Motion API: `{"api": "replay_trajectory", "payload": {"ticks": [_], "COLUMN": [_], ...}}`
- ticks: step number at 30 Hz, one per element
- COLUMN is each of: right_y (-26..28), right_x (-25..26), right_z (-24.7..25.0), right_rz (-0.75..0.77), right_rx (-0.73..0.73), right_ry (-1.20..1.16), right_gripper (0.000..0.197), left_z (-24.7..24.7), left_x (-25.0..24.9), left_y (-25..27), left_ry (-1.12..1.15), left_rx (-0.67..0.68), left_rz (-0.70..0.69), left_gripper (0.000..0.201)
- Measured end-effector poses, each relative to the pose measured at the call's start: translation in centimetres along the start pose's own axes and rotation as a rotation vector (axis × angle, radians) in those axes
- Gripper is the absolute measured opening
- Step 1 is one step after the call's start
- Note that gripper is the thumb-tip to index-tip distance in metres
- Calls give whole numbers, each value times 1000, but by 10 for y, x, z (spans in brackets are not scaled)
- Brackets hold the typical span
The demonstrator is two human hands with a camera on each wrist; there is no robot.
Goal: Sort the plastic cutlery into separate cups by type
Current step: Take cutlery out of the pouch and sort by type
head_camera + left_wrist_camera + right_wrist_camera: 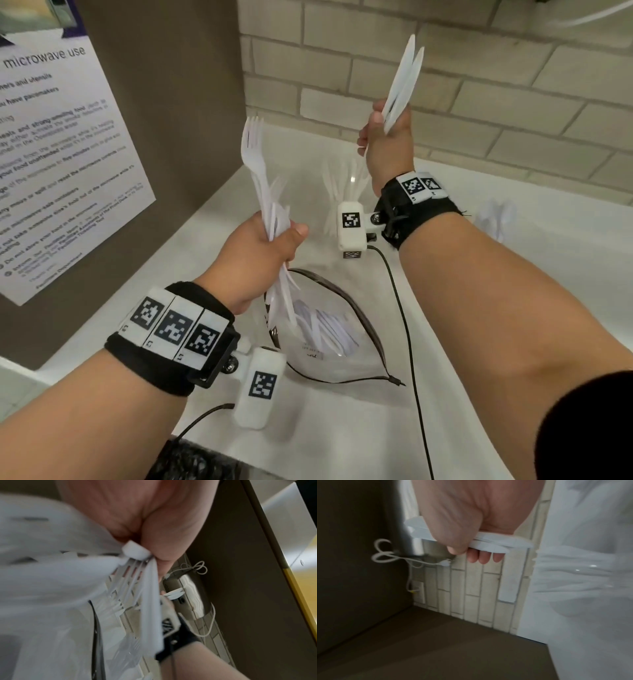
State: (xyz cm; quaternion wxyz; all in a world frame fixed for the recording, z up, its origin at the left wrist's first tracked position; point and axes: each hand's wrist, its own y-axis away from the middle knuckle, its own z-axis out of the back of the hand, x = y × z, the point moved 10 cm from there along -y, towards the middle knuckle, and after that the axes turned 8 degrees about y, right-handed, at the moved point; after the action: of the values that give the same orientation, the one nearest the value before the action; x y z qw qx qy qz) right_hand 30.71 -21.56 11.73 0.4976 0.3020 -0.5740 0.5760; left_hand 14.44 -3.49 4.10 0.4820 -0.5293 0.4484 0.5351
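Observation:
My left hand (260, 250) grips a bundle of white plastic forks (255, 154), tines up, above a clear plastic bag (346, 359) that holds more white cutlery on the counter. In the left wrist view the forks (147, 591) fan out from my fist (154, 531). My right hand (387, 144) is raised higher and grips a few white plastic knives (406, 78) that point up toward the wall. The right wrist view has the knives (496, 543) lying across my curled fingers (481, 557). A clear cup (342, 195) with white cutlery stands behind my right wrist, partly hidden.
A white counter (513, 308) runs to a pale brick-tile wall (479, 102). A brown panel with a microwave-use poster (61, 154) closes off the left side. More white cutlery (496, 216) sits blurred at the right. Black cables (407, 325) trail over the counter.

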Motion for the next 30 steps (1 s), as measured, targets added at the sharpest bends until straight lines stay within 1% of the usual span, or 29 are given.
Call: {"api": "replay_trajectory", "payload": {"ticks": [2,5,7,8,9,11,14,15,17,19,20,22,25,27,28,30], "right_y": [-5,-11,-12,-12,-13,-15,-16,-15,-13,-4,6,33,88,126,142,165], "right_x": [-21,-61,-84,-90,-92,-90,-82,-77,-63,-45,-34,-11,17,25,27,30], "right_z": [-17,-32,-38,-38,-35,-31,-28,-23,-13,-3,0,3,-3,-8,-10,-13], "right_rz": [-24,-127,-222,-248,-258,-272,-265,-251,-201,-181,-177,-163,-114,-105,-97,-56], "right_rx": [25,67,123,140,141,133,138,125,95,83,99,190,446,622,695,794], "right_ry": [9,-7,-6,32,87,103,55,76,133,94,53,-7,41,86,112,209], "right_gripper": [12,15,9,8,15,26,35,36,36,31,27,21,10,1,6,28], "left_z": [5,15,19,20,20,18,11,8,4,1,0,-2,-7,-9,-10,-13], "left_x": [3,12,16,18,19,19,20,20,19,18,16,12,2,-1,-1,-1], "left_y": [0,0,0,-1,-1,-1,-2,-2,-2,-1,-1,-3,-9,-13,-14,-15], "left_ry": [94,271,361,386,404,431,474,486,504,538,561,614,686,720,724,713], "left_rx": [-19,-65,-78,-78,-77,-64,-31,-22,-7,6,12,23,47,34,21,-12], "left_rz": [12,71,99,105,111,119,133,136,139,146,149,149,136,128,125,128], "left_gripper": [23,17,15,14,15,15,15,15,17,18,18,19,21,21,21,23]}}
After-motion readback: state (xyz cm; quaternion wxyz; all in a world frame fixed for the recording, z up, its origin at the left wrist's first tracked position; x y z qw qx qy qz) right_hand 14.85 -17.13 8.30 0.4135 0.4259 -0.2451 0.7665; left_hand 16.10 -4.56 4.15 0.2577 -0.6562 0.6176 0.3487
